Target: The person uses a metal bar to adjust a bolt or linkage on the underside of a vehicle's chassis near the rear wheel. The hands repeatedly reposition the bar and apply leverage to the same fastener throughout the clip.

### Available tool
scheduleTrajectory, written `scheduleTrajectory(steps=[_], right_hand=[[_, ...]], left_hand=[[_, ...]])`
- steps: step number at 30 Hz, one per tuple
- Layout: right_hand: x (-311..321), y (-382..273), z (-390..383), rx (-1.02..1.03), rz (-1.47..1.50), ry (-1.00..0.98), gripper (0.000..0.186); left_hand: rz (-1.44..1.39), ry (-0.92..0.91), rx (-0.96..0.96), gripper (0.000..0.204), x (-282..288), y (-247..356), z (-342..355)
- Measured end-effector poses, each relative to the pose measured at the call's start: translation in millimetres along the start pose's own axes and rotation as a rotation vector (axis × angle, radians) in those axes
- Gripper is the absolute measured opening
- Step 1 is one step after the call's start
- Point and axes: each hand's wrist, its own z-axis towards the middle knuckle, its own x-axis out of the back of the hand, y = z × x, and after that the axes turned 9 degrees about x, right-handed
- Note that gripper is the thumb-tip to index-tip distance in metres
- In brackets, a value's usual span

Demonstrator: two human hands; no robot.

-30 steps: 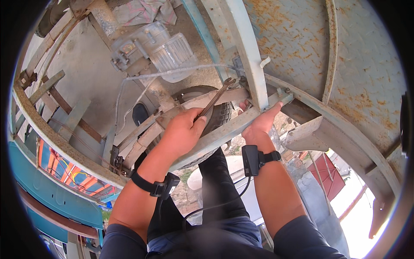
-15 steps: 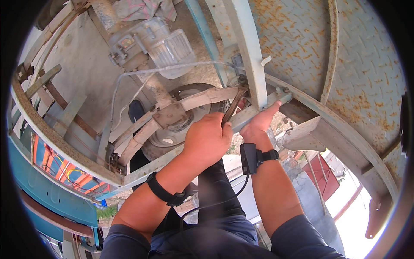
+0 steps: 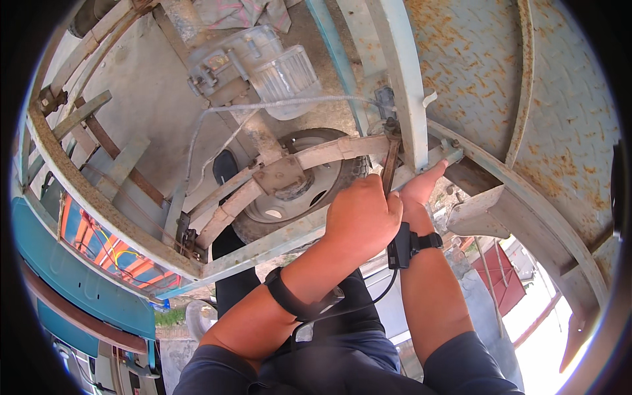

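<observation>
left hand (image 3: 362,214) has its grip closed on the wrench (image 3: 391,164), fist around the lower shank. right hand (image 3: 416,191) lies against the underside of the pale frame rail (image 3: 283,243), beside the post (image 3: 407,85); most of its fingers are hidden, so can't tell if that grip is clamped or just bracing.

step in hand, my read: working the dark bolt (image 3: 392,124) where the end of the leaf spring (image 3: 336,151) meets the frame. wrench head is up at the bolt, but can't confirm it's seated on the flats. can't tell tighten or loosen either.

next move calls for a square seat on the bolt, then a swing of the shank with the right hand steadying the rail. clearance looks tight: post is just beside the wrench, so a slip could put knuckles into steel.

wrench vs grip: shank runs up and slightly right out of the left fist, head beyond it at the spring end. right hand is just right of the shank. wheel (image 3: 266,215) sits behind the spring, left of the fist.
</observation>
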Motion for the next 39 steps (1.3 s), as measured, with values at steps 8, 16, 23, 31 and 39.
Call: scheduleTrajectory(steps=[8, 16, 23, 31, 39], right_hand=[[11, 8, 13, -0.075, 0.018, -0.066, 0.092], [0, -13, -6, -0.156, 0.056, -0.086, 0.091], [-3, -19, -16, -0.154, 0.016, -0.11, 0.088], [-6, -12, -10, -0.127, 0.131, -0.034, 0.075], [-16, -23, -23, -0.247, 0.066, 0.027, 0.082]], left_hand=[[-0.011, 0.046, 0.012, 0.035, -4, 5, -3], [-0.092, -0.037, 0.037, 0.037, -6, 11, 1], [-0.127, -0.055, 0.049, 0.04, -7, 14, 0], [0.048, -0.126, 0.055, 0.037, 10, -10, 24], [0.175, -0.193, -0.021, 0.034, 29, -39, 42]])
